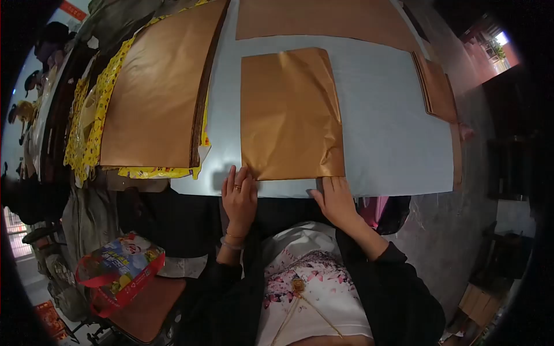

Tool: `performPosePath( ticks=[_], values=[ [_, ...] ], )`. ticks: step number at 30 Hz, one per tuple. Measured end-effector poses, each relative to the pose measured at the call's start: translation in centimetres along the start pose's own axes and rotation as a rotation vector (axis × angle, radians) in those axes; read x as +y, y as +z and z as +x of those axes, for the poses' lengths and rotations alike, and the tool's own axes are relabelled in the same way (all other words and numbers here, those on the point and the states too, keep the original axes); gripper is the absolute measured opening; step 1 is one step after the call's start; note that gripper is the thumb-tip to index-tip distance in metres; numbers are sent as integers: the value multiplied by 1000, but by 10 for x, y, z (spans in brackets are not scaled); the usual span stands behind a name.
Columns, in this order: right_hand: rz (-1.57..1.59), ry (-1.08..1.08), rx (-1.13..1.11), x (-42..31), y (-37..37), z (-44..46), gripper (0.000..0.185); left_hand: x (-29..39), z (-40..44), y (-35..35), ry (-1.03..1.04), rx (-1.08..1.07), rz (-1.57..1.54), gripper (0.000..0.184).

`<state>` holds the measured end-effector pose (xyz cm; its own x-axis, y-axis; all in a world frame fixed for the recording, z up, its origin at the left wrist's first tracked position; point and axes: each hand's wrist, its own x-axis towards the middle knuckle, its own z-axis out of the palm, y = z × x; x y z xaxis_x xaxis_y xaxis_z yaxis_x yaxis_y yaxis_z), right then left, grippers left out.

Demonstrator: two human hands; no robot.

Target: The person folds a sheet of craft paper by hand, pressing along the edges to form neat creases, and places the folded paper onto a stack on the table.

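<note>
A folded copper-brown sheet (pixel 288 115) lies flat on the pale blue-grey table covering (pixel 392 138), creased toward its lower right. My left hand (pixel 239 193) is at the sheet's lower left corner, fingers pointing up and slightly apart, with a ring on one finger. At the lower right corner is my right hand (pixel 334 199); its fingertips are hidden under the sheet's bottom edge and its thumb is spread to the left. Neither hand visibly grips the sheet.
A thick stack of brown sheets (pixel 161 86) lies on yellow patterned wrapping (pixel 109 92) at left. Another brown sheet (pixel 323 17) is at the far edge, and folded pieces (pixel 435 86) lie at right. A colourful bag (pixel 124 265) rests on a stool (pixel 147 311) at lower left.
</note>
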<state>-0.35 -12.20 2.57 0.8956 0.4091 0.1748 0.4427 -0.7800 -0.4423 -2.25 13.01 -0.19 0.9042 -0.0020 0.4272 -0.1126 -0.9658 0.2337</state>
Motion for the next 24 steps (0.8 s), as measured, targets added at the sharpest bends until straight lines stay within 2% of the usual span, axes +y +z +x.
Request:
performPosePath(
  ticks=[4, 7, 13, 15, 16, 20, 23, 24],
  values=[
    [-27, 12, 6, 4, -3, 1, 52, 7, 1, 3, -10, 31, 26, 13],
    [-73, 20, -81, 6, 0, -2, 53, 8, 2, 2, -16, 60, -25, 12],
    [-104, 64, 36, 0, 6, -2, 59, 11, 1, 1, -27, 40, -37, 11],
    [142, 140, 30, -3, 6, 0, 78, 10, 0, 4, -30, 68, -35, 10],
    [156, 139, 54, -4, 8, 0, 83, 11, 0, 4, -33, 72, -34, 10],
    [145, 147, 85, -8, 12, -3, 85, 9, -1, 5, -15, 92, -49, 11],
    [258, 158, 54, -1, 14, -1, 84, 10, -1, 3, -21, 90, -54, 12],
    [317, 168, 61, -6, 7, 3, 77, 11, -2, 3, -32, 77, -58, 12]
  ],
)
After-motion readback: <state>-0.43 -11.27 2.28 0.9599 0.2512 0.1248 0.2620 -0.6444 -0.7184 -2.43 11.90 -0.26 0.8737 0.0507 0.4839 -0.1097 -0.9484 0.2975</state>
